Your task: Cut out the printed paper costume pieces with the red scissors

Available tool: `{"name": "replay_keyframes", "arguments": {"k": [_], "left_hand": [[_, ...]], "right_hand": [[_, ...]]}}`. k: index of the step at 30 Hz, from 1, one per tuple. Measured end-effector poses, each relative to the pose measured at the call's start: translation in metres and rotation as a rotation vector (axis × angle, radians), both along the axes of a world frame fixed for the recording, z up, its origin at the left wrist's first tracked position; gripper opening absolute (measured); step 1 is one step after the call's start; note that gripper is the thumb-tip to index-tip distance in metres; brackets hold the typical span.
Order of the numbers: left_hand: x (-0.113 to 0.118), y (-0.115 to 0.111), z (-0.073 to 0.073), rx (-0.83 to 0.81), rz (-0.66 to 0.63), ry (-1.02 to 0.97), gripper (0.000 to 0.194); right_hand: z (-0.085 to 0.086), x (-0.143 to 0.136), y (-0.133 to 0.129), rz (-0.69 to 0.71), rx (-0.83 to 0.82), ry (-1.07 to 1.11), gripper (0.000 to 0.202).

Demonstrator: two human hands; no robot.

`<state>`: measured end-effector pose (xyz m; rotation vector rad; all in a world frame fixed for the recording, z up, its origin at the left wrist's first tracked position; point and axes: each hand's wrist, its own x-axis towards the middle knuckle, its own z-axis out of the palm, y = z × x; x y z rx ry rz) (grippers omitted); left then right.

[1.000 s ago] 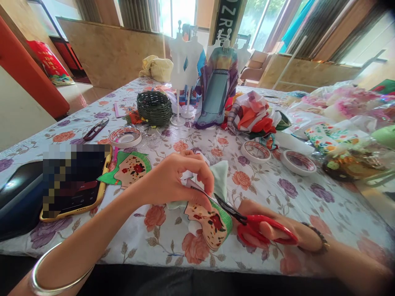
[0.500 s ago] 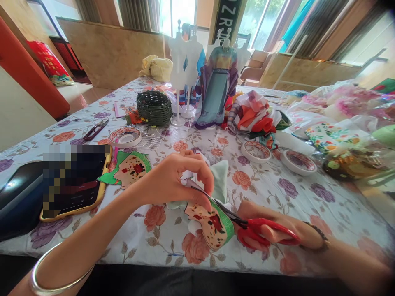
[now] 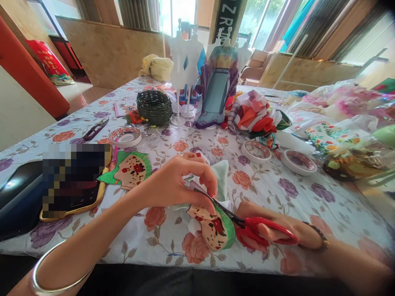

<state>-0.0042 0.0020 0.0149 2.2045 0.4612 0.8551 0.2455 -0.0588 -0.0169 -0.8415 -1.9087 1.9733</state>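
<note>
My left hand (image 3: 188,179) pinches a green-edged, peach printed cutout (image 3: 214,226) between thumb and fingers; whether it is paper or fabric I cannot tell. Red-handled scissors (image 3: 262,232) are gripped in my right hand (image 3: 271,230), fingers through the loops. Their dark blades lie along the green edge of the cutout, close to my left thumb. A pale green piece of cloth (image 3: 221,174) lies just behind the blades. To the left, a similar printed cutout (image 3: 132,168) rests flat on the table, partly behind my left forearm.
A phone in a yellow case (image 3: 77,185) lies at left. Behind are thread snips (image 3: 96,129), a tape roll (image 3: 125,137), a dark woven basket (image 3: 154,107), and small dress forms (image 3: 185,61), one clothed. Two tape rolls, crumpled cloth (image 3: 254,113) and plastic bags (image 3: 339,127) sit at right.
The scissor blades have shifted slightly along the cutout's edge and look closer together. My left fingers have moved a little to the right. The surroundings are unchanged.
</note>
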Motion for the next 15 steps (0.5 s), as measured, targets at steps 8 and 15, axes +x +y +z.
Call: {"name": "replay_keyframes", "arguments": {"k": [8, 15], "left_hand": [[0.0010, 0.0000, -0.0015, -0.060, -0.010, -0.053, 0.019], [0.0020, 0.0032, -0.0039, -0.097, -0.022, -0.095, 0.014]], "right_hand": [[-0.0073, -0.0060, 0.0008, -0.006, 0.005, 0.049, 0.066], [-0.0026, -0.0058, -0.0018, -0.059, 0.034, 0.052, 0.067]]}}
